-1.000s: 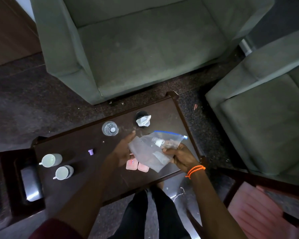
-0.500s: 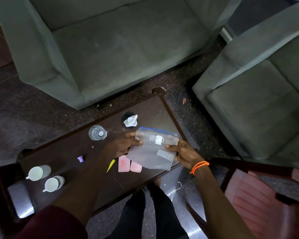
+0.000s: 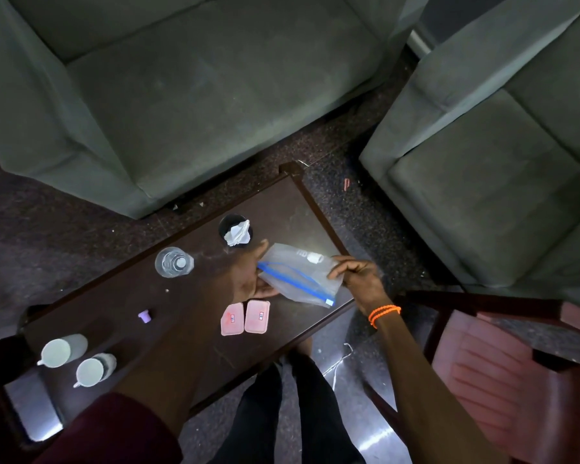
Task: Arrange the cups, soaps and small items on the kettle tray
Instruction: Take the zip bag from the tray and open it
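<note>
In the head view, a clear zip bag (image 3: 300, 277) with a blue seal strip is held over the right end of a dark wooden table (image 3: 121, 306). Its left edge is gripped by the left hand (image 3: 250, 276), thumb on top and fingers beneath, while its right edge is pinched by the right hand (image 3: 359, 274) (an orange bracelet is worn on that wrist). Two pink soaps (image 3: 245, 318) are laid side by side, touching, on the table just below the bag. A small purple item (image 3: 145, 316) is seen further left, and two white cups (image 3: 77, 360) are laid on their sides near the table's left end. A clear glass (image 3: 174, 262) and a black cup holding crumpled white paper (image 3: 236, 231) are set along the far edge.
</note>
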